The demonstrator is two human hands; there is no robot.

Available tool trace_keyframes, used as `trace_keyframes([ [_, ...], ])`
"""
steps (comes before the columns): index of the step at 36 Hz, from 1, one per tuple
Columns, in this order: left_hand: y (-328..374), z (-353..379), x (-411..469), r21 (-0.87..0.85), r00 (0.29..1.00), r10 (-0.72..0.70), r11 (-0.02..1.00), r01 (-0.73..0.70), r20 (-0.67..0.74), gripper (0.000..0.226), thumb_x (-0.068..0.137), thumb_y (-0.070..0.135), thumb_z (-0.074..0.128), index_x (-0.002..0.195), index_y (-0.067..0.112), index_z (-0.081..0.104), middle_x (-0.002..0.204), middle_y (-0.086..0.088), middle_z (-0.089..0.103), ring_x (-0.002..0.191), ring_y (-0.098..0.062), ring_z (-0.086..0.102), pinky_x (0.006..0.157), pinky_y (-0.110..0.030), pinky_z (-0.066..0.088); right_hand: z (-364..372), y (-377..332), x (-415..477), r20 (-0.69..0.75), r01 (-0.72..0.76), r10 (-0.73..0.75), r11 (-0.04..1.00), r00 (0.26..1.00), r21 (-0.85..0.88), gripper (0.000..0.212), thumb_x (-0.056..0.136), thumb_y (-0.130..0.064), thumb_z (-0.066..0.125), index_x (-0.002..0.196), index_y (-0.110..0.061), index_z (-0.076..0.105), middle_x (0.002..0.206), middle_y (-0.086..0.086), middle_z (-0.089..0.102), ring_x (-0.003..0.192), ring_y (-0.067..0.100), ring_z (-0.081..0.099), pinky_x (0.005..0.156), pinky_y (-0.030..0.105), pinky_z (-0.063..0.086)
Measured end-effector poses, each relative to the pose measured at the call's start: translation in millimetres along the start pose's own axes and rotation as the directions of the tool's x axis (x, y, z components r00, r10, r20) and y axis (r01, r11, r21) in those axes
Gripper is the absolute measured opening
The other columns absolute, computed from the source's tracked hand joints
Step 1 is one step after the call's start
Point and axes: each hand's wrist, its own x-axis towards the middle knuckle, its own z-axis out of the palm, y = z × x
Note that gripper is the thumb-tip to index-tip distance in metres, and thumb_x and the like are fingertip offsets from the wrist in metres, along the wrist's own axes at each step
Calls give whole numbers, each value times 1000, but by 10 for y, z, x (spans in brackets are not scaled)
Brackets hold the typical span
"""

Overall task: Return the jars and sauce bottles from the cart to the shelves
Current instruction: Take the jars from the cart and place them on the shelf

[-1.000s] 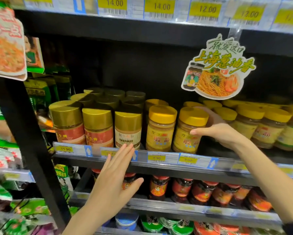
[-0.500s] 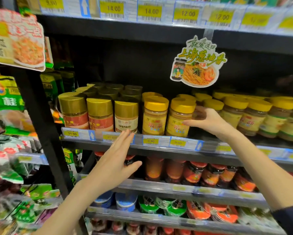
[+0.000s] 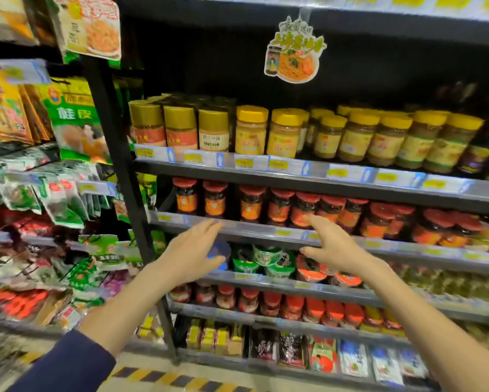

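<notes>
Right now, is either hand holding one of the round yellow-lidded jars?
No: the left hand and the right hand are both open and empty, lower than the round yellow-lidded jars.

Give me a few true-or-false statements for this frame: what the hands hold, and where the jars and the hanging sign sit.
1. The left hand and the right hand both hold nothing. True.
2. The red-lid jars stand one shelf below the yellow-lid jars. True.
3. The right hand grips one of the yellow-lid jars. False: it is empty, in front of the shelf edge under the red-lid jars.
4. The noodle sign hangs below the red-lid jars. False: it hangs above the yellow-lid jars.
</notes>
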Motion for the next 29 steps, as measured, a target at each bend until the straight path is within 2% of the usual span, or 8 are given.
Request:
trace_keyframes([
  [3,-93,42,-304,33,998,-49,998,48,41,75,92,48,46,150,17,10,159,2,10,145,-13,16,113,-27,23,170,-189,-116,74,31,-28,999,997,-33,74,90,-26,59,148,-11,16,157,8,17,144,21,17,114,31,20],
  [9,-543,-74,-992,60,980,-198,979,197,5,70,92,47,47,149,23,16,156,2,22,133,-17,41,103,-31,40,359,-864,-24,144,197,-183,976,973,-91,70,89,-27,58,147,-10,23,153,9,26,141,23,26,111,32,25],
  [13,-923,-219,-1448,65,950,-309,948,312,-52,68,92,45,49,149,27,17,137,4,48,113,-16,55,84,-29,49,448,-1535,135,161,335,-322,940,933,-65,59,89,-24,59,139,-4,35,144,12,39,132,29,38,105,36,35],
  [15,-1123,-283,-1679,69,927,-370,925,374,-65,69,91,44,51,148,26,17,148,2,37,126,-18,47,94,-34,47,529,-1880,232,170,412,-401,911,900,-32,60,89,-25,60,140,-9,34,143,9,41,131,27,40,101,34,36],
  [18,-1473,-342,-2047,61,882,-462,882,468,-93,70,91,46,50,148,22,17,153,1,29,135,-19,39,101,-37,43,676,-2420,380,206,510,-498,860,842,-5,44,89,-26,60,130,-23,43,129,0,50,120,26,46,96,35,39],
  [21,-1870,-386,-2433,51,829,-548,830,556,-112,70,89,49,50,147,23,22,151,2,33,132,-19,42,97,-40,46,852,-3000,507,254,584,-560,811,789,-26,69,89,-30,59,147,-14,24,153,6,27,140,23,26,112,35,26],
  [23,-2133,-428,-2688,49,793,-598,794,606,-111,69,88,48,51,146,22,23,150,1,34,131,-21,43,98,-41,45,989,-3383,597,285,631,-599,775,748,-28,73,90,-30,57,149,-13,17,156,6,18,144,21,17,116,34,20],
  [29,-2893,-577,-3463,38,676,-731,675,736,-92,68,92,45,49,148,20,20,154,1,28,134,-19,39,103,-31,39,1397,-4601,792,323,738,-700,675,637,8,71,89,-28,58,148,-12,21,153,8,25,141,24,24,115,37,25],
])
